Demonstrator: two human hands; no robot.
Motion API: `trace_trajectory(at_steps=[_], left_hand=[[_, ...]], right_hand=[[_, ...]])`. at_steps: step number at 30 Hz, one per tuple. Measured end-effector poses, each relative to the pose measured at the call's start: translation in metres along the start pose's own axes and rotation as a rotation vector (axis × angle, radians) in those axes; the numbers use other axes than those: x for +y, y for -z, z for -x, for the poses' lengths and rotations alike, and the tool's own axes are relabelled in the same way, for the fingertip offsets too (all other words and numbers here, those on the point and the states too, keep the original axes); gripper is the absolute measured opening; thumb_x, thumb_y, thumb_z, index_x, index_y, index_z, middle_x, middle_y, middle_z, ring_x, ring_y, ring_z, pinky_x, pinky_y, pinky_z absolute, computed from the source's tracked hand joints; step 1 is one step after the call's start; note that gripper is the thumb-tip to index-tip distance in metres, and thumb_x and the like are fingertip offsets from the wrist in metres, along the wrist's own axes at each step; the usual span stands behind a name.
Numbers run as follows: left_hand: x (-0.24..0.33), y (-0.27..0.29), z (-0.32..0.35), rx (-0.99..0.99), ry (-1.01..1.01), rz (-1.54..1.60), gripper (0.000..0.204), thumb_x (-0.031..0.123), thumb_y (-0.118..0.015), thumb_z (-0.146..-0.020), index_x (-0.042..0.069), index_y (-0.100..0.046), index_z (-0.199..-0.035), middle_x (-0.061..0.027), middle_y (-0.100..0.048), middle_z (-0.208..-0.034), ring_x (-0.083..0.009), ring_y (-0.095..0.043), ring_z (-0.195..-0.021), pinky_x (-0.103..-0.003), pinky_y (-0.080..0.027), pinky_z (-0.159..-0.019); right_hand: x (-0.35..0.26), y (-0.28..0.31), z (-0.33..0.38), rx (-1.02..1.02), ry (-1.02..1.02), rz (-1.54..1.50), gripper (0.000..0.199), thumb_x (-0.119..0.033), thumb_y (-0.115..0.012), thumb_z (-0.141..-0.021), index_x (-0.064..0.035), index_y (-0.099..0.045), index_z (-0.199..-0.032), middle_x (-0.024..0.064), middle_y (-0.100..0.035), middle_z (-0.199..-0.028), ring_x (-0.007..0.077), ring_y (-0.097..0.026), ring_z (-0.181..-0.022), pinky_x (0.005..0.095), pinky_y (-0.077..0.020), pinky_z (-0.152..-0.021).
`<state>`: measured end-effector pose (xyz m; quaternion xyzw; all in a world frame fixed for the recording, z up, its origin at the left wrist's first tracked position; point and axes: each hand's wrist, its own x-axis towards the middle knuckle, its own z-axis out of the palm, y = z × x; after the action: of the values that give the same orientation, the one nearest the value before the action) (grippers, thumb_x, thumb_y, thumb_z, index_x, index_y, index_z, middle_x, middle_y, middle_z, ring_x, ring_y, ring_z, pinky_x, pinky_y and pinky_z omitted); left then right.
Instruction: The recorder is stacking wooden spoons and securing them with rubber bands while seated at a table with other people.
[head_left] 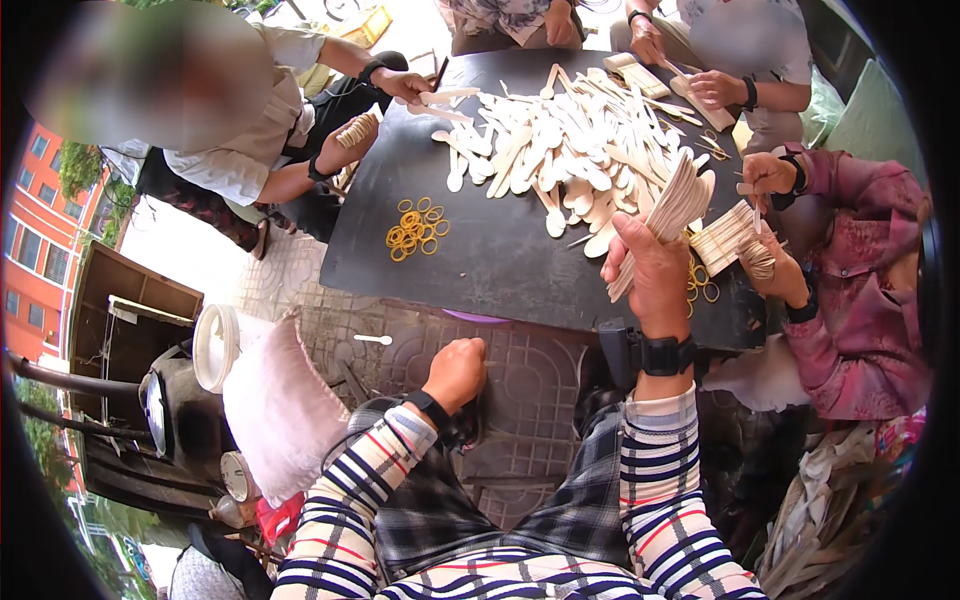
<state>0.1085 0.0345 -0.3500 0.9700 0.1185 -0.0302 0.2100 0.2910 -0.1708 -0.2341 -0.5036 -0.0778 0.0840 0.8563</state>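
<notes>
My right hand [655,270] grips a fan of wooden spoons [668,215]; left hand [457,370] is fisted below the surface [500,260], its palm hidden; rubber bands [415,230] lie beyond.

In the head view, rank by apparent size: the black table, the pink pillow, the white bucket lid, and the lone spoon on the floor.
1. Black table, largest.
2. Pink pillow; it lies nearer the camera, so it looks bigger than it is.
3. White bucket lid.
4. Lone wooden spoon on the floor, smallest.
</notes>
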Motion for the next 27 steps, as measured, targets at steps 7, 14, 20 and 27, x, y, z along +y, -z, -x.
trace_trajectory(at_steps=[7, 14, 20, 27], left_hand=[[-0.031, -0.019, -0.037, 0.036, 0.043, -0.106, 0.018, 0.015, -0.058, -0.073, -0.002, -0.063, -0.069, -0.024, -0.063, -0.076, -0.0408, -0.062, -0.077, -0.048, -0.049, -0.07], [0.073, 0.042, -0.09, 0.129, -0.084, 0.28, 0.021, 0.018, -0.065, -0.079, -0.001, -0.064, -0.072, -0.0203, -0.061, -0.066, -0.0337, -0.062, -0.062, -0.037, -0.048, -0.058], [0.087, 0.057, -0.208, 0.508, -0.217, 0.109, 0.017, 0.018, -0.06, -0.08, 0.001, -0.063, -0.082, -0.0213, -0.064, -0.081, -0.0391, -0.061, -0.074, -0.046, -0.049, -0.068], [0.071, 0.028, -0.267, 0.299, 0.119, 0.086, 0.023, 0.019, -0.067, -0.074, 0.0, -0.064, -0.086, -0.0202, -0.065, -0.087, -0.0329, -0.063, -0.087, -0.039, -0.049, -0.077]], right_hand=[[0.002, 0.004, 0.0, -0.004, -0.024, 0.007, 0.019, -0.012, -0.067, -0.082, -0.004, -0.058, -0.067, 0.0042, -0.054, -0.051, 0.0112, -0.05, -0.039, 0.0232, -0.038, -0.037], [0.0, 0.013, -0.001, -0.002, -0.027, 0.048, 0.017, -0.012, -0.066, -0.083, -0.0037, -0.057, -0.071, 0.0042, -0.054, -0.051, 0.0121, -0.05, -0.039, 0.0239, -0.0407, -0.039], [-0.005, 0.006, -0.002, 0.024, -0.046, 0.008, 0.021, -0.012, -0.067, -0.081, -0.0051, -0.058, -0.063, 0.0016, -0.054, -0.051, 0.0094, -0.049, -0.04, 0.0222, -0.0369, -0.038], [-0.005, 0.003, -0.003, 0.012, -0.124, 0.064, 0.024, -0.014, -0.066, -0.083, -0.0063, -0.059, -0.061, -0.0006, -0.054, -0.051, 0.0077, -0.049, -0.04, 0.0217, -0.0371, -0.039]])
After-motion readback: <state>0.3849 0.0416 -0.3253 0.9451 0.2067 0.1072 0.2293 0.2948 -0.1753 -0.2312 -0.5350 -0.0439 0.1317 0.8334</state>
